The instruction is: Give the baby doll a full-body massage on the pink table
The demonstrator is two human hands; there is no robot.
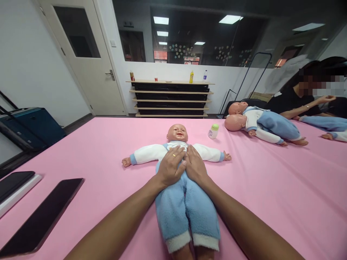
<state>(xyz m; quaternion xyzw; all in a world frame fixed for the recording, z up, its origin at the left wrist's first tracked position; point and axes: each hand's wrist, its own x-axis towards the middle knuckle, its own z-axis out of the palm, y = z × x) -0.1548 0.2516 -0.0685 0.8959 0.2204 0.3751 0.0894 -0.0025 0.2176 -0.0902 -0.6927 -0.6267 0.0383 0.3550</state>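
A baby doll [187, 202] in a white and blue fleece suit lies on its back, head away from me and arms spread wide. My left hand [172, 165] rests flat on the doll's chest, a ring on one finger. Beside it, my right hand [195, 162] also lies flat on the chest, fingers stretched toward the doll's neck. The two hands meet near the middle of the chest and hide most of the suit's front. Beyond the doll's outstretched arm at the right stands a small white bottle with a green cap [213, 131].
A pink sheet [114, 191] covers the table. A black phone [45, 215] and another dark device [16, 184] lie at left. More dolls [271, 124] lie at the far right, near a seated person [287, 99]. A low shelf [170, 95] stands behind the table.
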